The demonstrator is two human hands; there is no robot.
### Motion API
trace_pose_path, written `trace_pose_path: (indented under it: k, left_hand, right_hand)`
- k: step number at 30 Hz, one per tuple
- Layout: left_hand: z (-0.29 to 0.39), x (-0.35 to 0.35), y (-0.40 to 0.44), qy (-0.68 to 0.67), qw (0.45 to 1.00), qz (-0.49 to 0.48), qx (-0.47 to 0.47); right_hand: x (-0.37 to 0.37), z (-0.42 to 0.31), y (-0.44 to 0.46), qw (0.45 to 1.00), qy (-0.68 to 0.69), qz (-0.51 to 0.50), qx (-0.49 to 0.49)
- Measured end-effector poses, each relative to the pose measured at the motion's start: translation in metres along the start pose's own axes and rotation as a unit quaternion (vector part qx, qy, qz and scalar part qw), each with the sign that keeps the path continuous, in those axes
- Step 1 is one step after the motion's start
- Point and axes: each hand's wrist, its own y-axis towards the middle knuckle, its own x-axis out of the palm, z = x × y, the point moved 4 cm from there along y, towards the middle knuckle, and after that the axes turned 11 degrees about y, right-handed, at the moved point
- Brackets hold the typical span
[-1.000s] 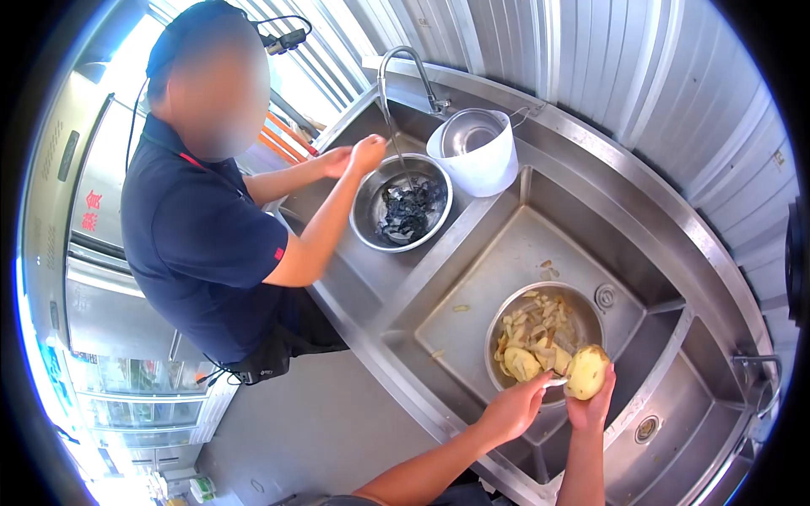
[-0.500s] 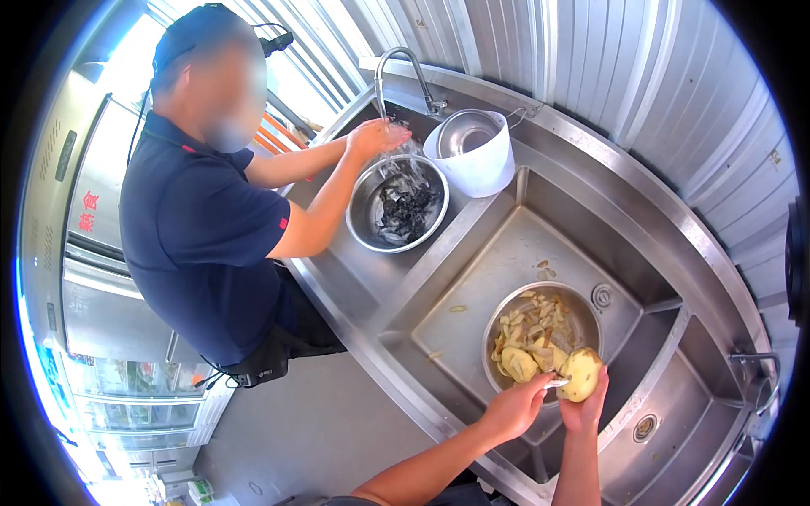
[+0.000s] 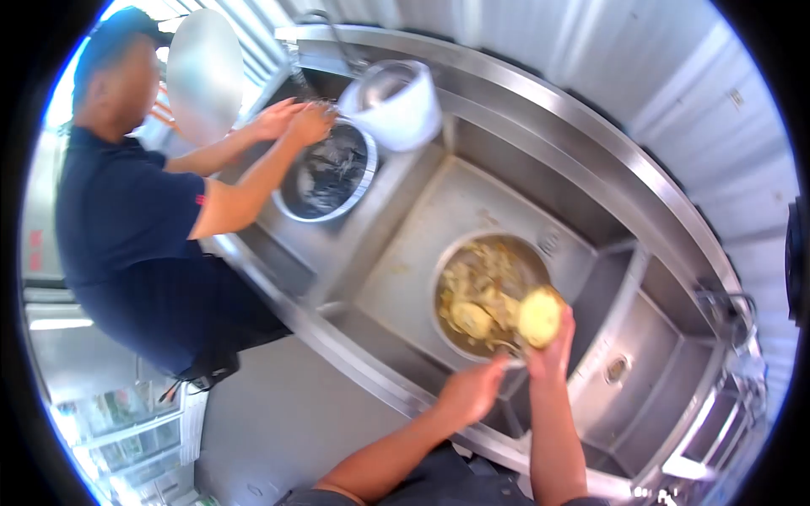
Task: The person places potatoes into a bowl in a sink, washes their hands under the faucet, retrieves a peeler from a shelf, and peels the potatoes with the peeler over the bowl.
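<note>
My right hand [image 3: 553, 346] is closed around a large potato [image 3: 538, 317] with pale yellow peeled flesh, held over the right edge of a metal bowl [image 3: 438, 316]. Lower left of the potato, my left hand [image 3: 474, 390] grips a small peeler [image 3: 509, 347], blurred by motion; it appears apart from the potato. Inside the bowl are peel strips [image 3: 483, 268] and another peeled potato [image 3: 471, 320]. The bowl stands in the middle sink basin [image 3: 405, 253].
At the left basin a co-worker [image 3: 135, 202] holds both hands near a metal bowl [image 3: 371, 173] of dark food in water. A white bucket [image 3: 405, 114] with a metal bowl inside stands beside it. To the right lies another basin [image 3: 641, 396] with a drain.
The view has swung, so the scene sits further left. My left hand has drawn the peeler down and away from the potato. The co-worker's hands have moved apart somewhat.
</note>
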Motion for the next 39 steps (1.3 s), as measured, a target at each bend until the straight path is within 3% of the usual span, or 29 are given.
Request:
trace_pose_path:
  k: [1, 5, 8, 9, 12, 13, 16, 20, 22, 24, 27, 29, 31, 32, 35, 39]
  left_hand:
    - [0.002, -0.011, 0.007, 0.041, 0.999, 0.002, -0.026]
    - [0.017, -0.048, 0.053, 0.018, 0.993, 0.109, 0.029]
    - [0.026, -0.037, 0.050, 0.041, 0.998, 0.053, -0.009]
    - [0.019, -0.022, 0.038, 0.036, 0.995, 0.086, 0.046]
    - [0.012, -0.007, 0.013, 0.035, 0.998, 0.047, 0.018]
    - [0.012, -0.014, 0.018, 0.041, 0.994, 0.096, 0.032]
    - [0.026, -0.037, 0.050, 0.042, 0.992, 0.113, 0.027]
    - [0.020, -0.008, 0.014, 0.071, 0.994, 0.063, 0.048]
    - [0.019, -0.009, 0.013, 0.068, 0.996, 0.049, 0.009]
    - [0.026, -0.027, 0.038, 0.029, 0.993, 0.109, 0.024]
    - [0.025, -0.030, 0.044, 0.001, 0.996, 0.091, 0.021]
    - [0.025, -0.033, 0.040, -0.026, 0.997, 0.077, 0.015]
    - [0.030, -0.045, 0.035, -0.056, 0.995, 0.083, -0.011]
    - [0.032, -0.049, 0.037, -0.055, 0.995, 0.086, -0.007]
    - [0.030, -0.053, 0.038, -0.028, 0.995, 0.093, -0.003]
    - [0.034, -0.056, 0.038, 0.037, 0.988, 0.132, 0.070]
  right_hand:
    - [-0.003, 0.003, 0.002, 0.999, 0.037, -0.004, 0.023]
    - [0.008, 0.009, -0.007, 0.993, 0.081, -0.011, 0.080]
    - [0.009, 0.008, -0.004, 0.994, 0.080, 0.010, 0.067]
    - [0.010, 0.004, 0.002, 0.995, 0.077, 0.012, 0.054]
    - [0.011, -0.001, 0.002, 0.994, 0.093, 0.029, 0.054]
    - [0.006, 0.003, 0.001, 0.994, 0.094, 0.033, 0.052]
    - [-0.001, 0.012, 0.003, 0.996, 0.056, 0.060, 0.043]
    - [0.006, 0.000, -0.001, 0.996, 0.052, 0.070, -0.002]
    - [-0.003, -0.001, -0.002, 0.999, 0.008, 0.037, 0.015]
    - [-0.002, 0.000, -0.001, 1.000, 0.004, 0.016, 0.011]
    - [0.017, -0.003, -0.003, 0.998, 0.047, -0.017, 0.031]
    - [0.029, -0.008, -0.009, 0.984, 0.131, -0.045, 0.108]
    - [0.026, -0.005, -0.007, 0.979, 0.127, -0.079, 0.141]
    - [0.030, -0.003, -0.005, 0.970, 0.122, -0.116, 0.173]
    - [0.025, 0.006, -0.012, 0.973, 0.127, -0.086, 0.173]
    - [0.020, 0.008, -0.017, 0.973, 0.093, -0.109, 0.179]
